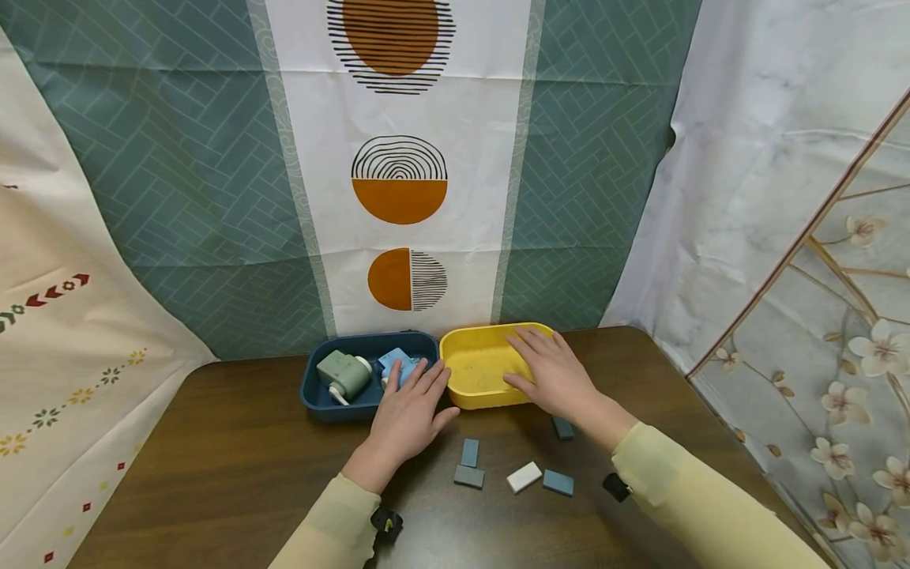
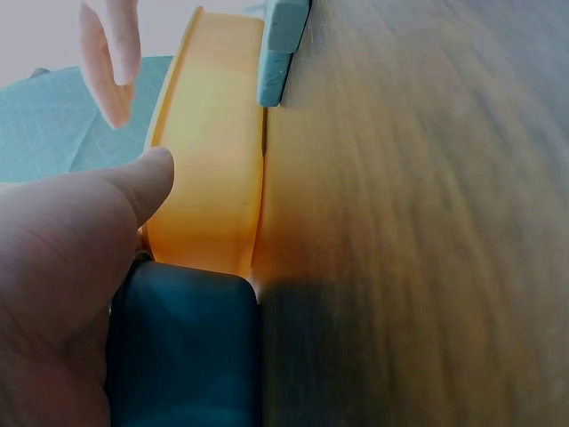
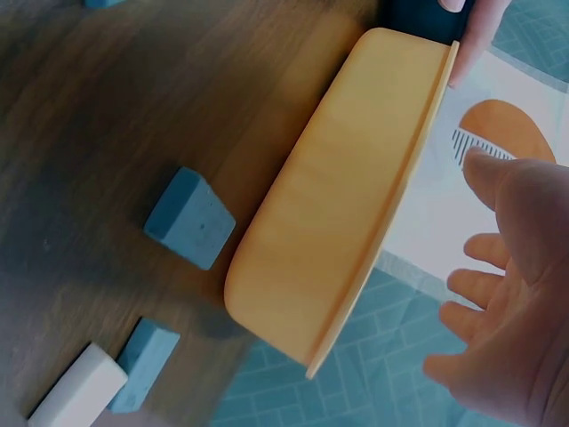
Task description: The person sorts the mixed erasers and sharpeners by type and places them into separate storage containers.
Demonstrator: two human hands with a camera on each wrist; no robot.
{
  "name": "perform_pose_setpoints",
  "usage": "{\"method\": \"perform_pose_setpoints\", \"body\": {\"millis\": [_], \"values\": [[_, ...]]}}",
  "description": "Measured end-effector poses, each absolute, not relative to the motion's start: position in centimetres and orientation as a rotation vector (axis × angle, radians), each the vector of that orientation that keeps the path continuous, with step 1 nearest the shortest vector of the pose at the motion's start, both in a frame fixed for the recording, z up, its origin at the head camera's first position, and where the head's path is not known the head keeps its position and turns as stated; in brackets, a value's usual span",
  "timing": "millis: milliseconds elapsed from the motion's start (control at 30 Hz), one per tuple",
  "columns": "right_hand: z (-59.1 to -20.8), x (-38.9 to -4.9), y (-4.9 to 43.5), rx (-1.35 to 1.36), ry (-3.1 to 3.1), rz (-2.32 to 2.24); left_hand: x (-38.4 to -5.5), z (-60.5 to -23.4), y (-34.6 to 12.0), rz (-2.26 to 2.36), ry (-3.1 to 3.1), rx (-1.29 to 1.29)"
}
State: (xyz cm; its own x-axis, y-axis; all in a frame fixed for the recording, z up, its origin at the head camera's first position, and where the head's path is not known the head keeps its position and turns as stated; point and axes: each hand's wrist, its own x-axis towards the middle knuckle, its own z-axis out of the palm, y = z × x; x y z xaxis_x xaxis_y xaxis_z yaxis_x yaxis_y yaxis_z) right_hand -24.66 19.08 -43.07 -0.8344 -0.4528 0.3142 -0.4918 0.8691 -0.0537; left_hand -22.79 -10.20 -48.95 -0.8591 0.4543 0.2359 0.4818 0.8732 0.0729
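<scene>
My left hand hovers with straight fingers over the front right of a dark blue bin. In the left wrist view its thumb points past the corner where the blue bin meets a yellow bin. My right hand is over the right side of the yellow bin, fingers spread and holding nothing. The blue bin holds a green boxy thing with white parts and a light blue thing, partly covered by the left fingers. Whether either hand touches a rim I cannot tell.
Several small blocks lie on the brown table before the bins: a white block, a blue block, a grey block touching a blue-grey block, and a dark block near my right wrist. Patterned cloths hang around.
</scene>
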Motion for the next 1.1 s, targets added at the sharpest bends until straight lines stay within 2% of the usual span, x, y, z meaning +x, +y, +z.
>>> {"method": "perform_pose_setpoints", "body": {"millis": [1100], "values": [[-43.2, -22.2, 24.4, 0.637, -2.762, 0.209, -22.7, -49.0, -10.1, -0.202, -2.846, -0.707]]}}
